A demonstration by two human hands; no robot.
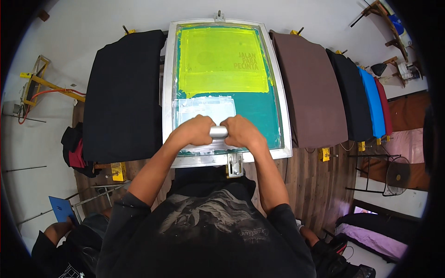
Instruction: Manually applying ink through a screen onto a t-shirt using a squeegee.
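Both fists grip a silver-handled squeegee (pixel 219 132). My left hand (pixel 193 131) closes round its left part and my right hand (pixel 243 131) round its right, with a short piece of handle showing between them. The squeegee is over the near part of a screen printing frame (pixel 282 99), which has a pale metal rim. Teal mesh (pixel 258 111) shows inside it. A bright yellow-green rectangle (pixel 218 58) with lettering covers the far part. A whitish patch (pixel 208 106) lies just beyond my hands, at the left. The squeegee's blade is mostly hidden.
Black cloth (pixel 123 97) covers the board to the left. On the right are boards with brown cloth (pixel 310 92), black cloth (pixel 351 99) and blue cloth (pixel 372 102). A metal hinge clamp (pixel 235 166) juts from the frame's near edge. Another person's hand holds a blue panel (pixel 60 208) at lower left.
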